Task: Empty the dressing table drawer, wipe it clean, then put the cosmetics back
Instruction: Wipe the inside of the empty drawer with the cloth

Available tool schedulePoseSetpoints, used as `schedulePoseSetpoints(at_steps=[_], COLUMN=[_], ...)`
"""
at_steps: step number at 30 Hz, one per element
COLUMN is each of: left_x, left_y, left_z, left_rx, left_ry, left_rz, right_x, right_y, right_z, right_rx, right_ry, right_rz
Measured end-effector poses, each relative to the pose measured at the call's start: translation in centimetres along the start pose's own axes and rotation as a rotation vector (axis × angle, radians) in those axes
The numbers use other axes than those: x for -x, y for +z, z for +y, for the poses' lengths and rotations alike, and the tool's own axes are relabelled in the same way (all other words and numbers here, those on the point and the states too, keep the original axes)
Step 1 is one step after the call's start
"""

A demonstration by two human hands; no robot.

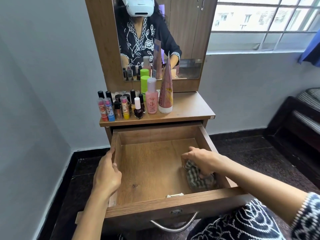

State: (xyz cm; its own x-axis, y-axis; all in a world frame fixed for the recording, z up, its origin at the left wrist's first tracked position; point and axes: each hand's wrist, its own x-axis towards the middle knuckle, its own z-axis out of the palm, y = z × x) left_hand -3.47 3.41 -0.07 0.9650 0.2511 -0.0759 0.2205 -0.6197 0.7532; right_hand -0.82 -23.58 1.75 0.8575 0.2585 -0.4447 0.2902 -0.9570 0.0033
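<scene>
Nearest me, the drawer (173, 203) stands pulled fully out, bare inside except for a striped cloth (199, 177). My right hand (200, 161) grips that cloth, bunched against the drawer's floor near its right wall. My left hand (107, 175) clasps the left wall's rim, thumb inside. I see the cosmetics (135, 104) standing grouped on the worktop (190, 108) below the mirror (187, 40).

cloth (199, 177) partly hidden under right hand (200, 160); bottle (152, 101) label print too small; sleeve (306, 215) cut off
</scene>
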Motion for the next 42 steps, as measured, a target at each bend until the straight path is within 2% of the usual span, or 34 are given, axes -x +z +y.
schedulePoseSetpoints(at_steps=[7,12,15,19,25,30,38,42], left_x=[0.1,0.1,0.2,0.2,0.2,0.1,0.0,0.0], left_y=[0.0,-0.1,-0.1,-0.1,-0.2,-0.1,-0.1,-0.1], left_z=[0.1,0.0,0.1,0.1,0.2,0.4,0.3,0.3], left_rx=[0.003,0.019,0.026,0.014,0.019,0.010,-0.018,-0.013], left_ry=[0.007,0.006,0.008,0.002,0.000,-0.011,-0.012,-0.011], left_rz=[0.001,-0.004,-0.005,-0.013,-0.010,-0.002,-0.002,-0.003], right_x=[-5.4,-4.8,-2.0,1.5,2.1,-0.2,-4.8,-4.8], right_y=[-2.2,-2.8,-2.5,-0.2,1.0,-1.1,-4.9,-4.4], right_z=[1.8,1.3,0.1,-0.7,0.3,0.8,0.4,-0.3], right_rx=[-0.099,-0.034,0.054,0.011,-0.161,-0.141,-0.176,-0.148], right_ry=[0.057,0.069,0.015,-0.083,-0.114,-0.109,0.000,0.017], right_rz=[0.189,0.106,0.001,-0.088,-0.041,-0.058,-0.070,0.009])
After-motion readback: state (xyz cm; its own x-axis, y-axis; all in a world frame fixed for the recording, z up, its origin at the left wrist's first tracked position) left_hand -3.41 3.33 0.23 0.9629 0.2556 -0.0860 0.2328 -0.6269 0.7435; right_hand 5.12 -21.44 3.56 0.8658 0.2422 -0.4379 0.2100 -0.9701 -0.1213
